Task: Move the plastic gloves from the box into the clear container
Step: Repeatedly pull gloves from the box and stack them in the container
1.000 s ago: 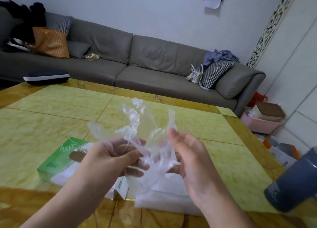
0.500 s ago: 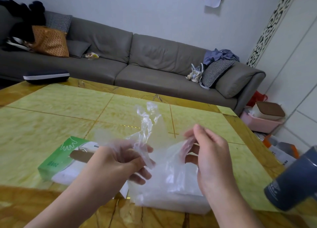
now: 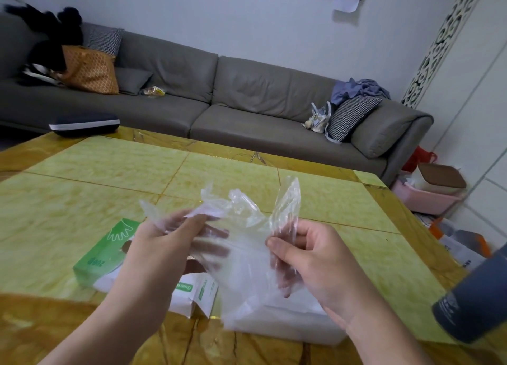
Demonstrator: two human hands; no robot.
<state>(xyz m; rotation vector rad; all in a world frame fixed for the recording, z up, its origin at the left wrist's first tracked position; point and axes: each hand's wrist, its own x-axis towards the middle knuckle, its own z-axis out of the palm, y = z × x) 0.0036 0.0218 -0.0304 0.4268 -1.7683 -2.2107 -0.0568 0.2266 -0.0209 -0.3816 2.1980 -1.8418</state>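
Thin clear plastic gloves [image 3: 244, 227] hang stretched between both my hands above the table. My left hand [image 3: 162, 244] pinches one crumpled edge between thumb and fingers. My right hand [image 3: 310, 257] pinches a glove finger that sticks upward. Below my left hand lies the green and white glove box [image 3: 101, 257], its torn flap open toward me. The clear container [image 3: 290, 323] sits on the table under my right hand, partly hidden by the gloves and my wrist.
A yellow-green marble table [image 3: 82, 200] with a brown border [image 3: 205, 345] carries everything. A dark cylinder [image 3: 474, 298] stands at the right edge. A black case [image 3: 83, 123] lies at the far left corner. Behind is a grey sofa [image 3: 247, 104].
My hands have pulled apart and the glove film has spread wider between them. My right hand changed from open fingers near the film to a pinch on a glove finger.
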